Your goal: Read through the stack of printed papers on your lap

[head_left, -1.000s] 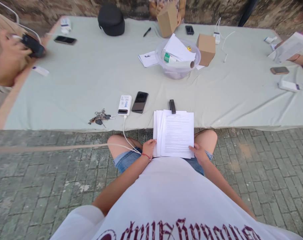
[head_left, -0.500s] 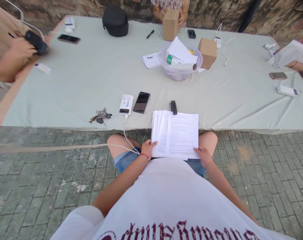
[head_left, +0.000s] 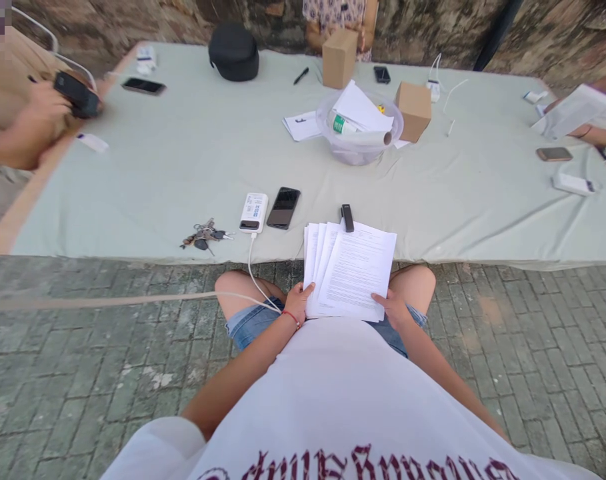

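Observation:
I hold a fanned stack of printed sheets [head_left: 350, 270] over my lap, its far end reaching the near edge of the table [head_left: 183, 167]. My left hand [head_left: 299, 301] grips the stack's lower left corner, thumb on top. My right hand [head_left: 395, 309] holds the lower right corner of the top sheet, which sits tilted across the others. A small black stapler [head_left: 347, 217] lies on the table right behind the sheets.
A white power bank [head_left: 253, 212] with a cable, a black phone [head_left: 283, 207] and keys [head_left: 205, 234] lie at the near edge. Farther back stand a clear bowl of papers [head_left: 359, 127], two cardboard boxes [head_left: 412, 111] and a black case [head_left: 234, 52]. Other people's hands show at left, right and far side.
The top sheet has swung from square with the stack to tilted, and my right hand has shifted slightly left. The person across the table has set the cardboard box down.

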{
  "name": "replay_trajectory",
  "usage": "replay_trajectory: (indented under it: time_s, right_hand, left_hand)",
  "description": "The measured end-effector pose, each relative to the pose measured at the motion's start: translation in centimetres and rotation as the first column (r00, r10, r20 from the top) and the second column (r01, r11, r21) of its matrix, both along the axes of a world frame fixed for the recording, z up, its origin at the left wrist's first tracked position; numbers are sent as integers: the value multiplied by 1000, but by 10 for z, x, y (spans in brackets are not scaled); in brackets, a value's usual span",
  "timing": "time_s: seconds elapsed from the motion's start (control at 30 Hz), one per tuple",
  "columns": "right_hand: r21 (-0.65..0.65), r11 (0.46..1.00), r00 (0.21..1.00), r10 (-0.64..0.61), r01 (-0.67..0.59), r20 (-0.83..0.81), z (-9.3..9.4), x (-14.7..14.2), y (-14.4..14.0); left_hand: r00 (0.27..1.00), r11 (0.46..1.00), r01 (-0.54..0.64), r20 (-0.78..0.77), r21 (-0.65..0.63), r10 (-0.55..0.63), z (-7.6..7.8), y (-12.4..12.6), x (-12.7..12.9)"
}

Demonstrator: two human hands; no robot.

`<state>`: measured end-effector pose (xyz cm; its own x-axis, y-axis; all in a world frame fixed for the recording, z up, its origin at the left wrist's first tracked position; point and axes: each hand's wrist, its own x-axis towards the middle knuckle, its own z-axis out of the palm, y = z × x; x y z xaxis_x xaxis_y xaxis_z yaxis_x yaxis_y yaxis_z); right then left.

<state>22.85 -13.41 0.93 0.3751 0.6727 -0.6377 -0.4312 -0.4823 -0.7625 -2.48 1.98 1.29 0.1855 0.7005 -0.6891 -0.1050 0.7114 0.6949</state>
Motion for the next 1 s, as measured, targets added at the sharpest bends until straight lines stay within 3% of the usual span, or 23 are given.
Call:
replay_trajectory:
  time_s: [0.13, 0.27, 0.37, 0.5, 0.6, 0.73, 1.0]
  right_hand:
    - [-29, 996, 995, -80, 82, 51, 0, 16, -6]
    - [-49, 995, 996, -83, 85, 34, 5, 31, -14]
    - [-36, 997, 998, -63, 63, -18, 7, 25, -13]
    - [0, 999, 999, -33, 33, -41, 5, 5, -4]
    - [4, 1000, 999, -2, 2, 44, 4, -2, 2]
    - [-42, 999, 985, 6, 1, 173, 3, 4, 1]
    - [-80, 996, 1000, -25, 26, 11, 14, 28, -19]
  left_hand:
    - [1000, 1000, -5, 31, 1, 5, -2, 0, -1]
    - [997, 998, -55, -57, 43, 58, -7, 2, 1]
    - [988, 992, -115, -103, 44, 119, -7, 4, 4]
    - [1000, 999, -25, -9, 26, 25, -5, 2, 5]
    - [1000, 999, 11, 28, 36, -12, -3, 1, 5]
    - [996, 997, -77, 51, -5, 77, -1, 1, 5]
    - [997, 988, -72, 21, -136, 75, 8, 1, 11]
